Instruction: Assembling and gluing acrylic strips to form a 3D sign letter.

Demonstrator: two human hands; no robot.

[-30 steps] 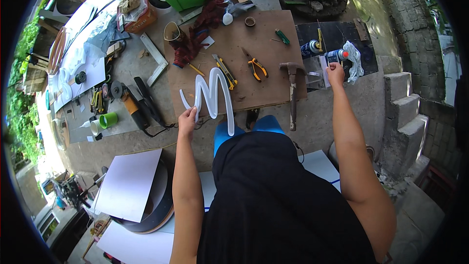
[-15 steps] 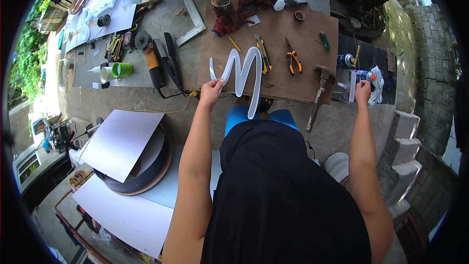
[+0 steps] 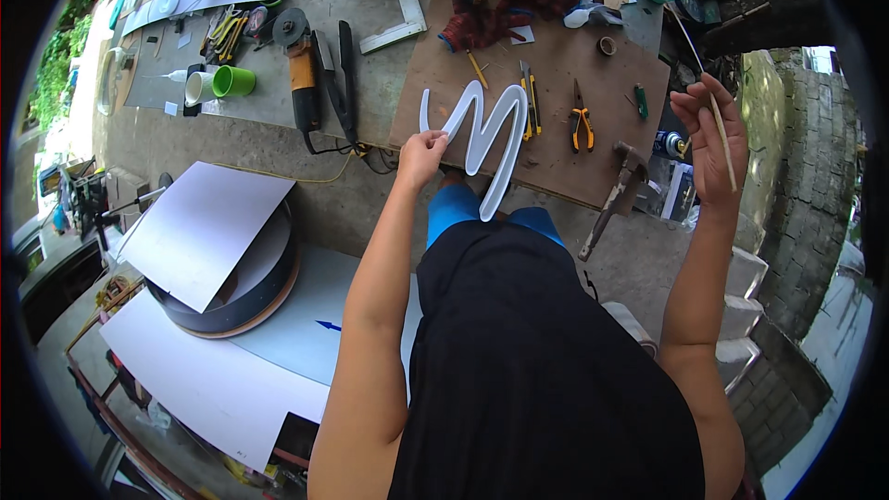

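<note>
My left hand (image 3: 424,157) pinches the lower left part of a white, wavy script-letter piece (image 3: 476,134) shaped like an M. The piece hangs above the front edge of the brown work board (image 3: 574,93). Off to the right, my right hand (image 3: 715,143) is raised with its fingers bent round a thin tan stick (image 3: 724,143). A pale, thin line runs upward from those fingers; whether it is part of the stick I cannot tell. A utility knife (image 3: 530,102) and orange-handled pliers (image 3: 581,130) lie on the board beyond the letter piece.
A hammer (image 3: 616,194) overhangs the board's right front corner. Left on the table are an angle grinder (image 3: 301,74), a metal square (image 3: 405,9) and a green cup (image 3: 233,81). White sheets (image 3: 208,231) cover a round drum at lower left. A spray can (image 3: 669,143) stands beside the board.
My right hand has come up and slightly right from beside the can, now with the stick in it. The left hand and letter piece have shifted a little right in view.
</note>
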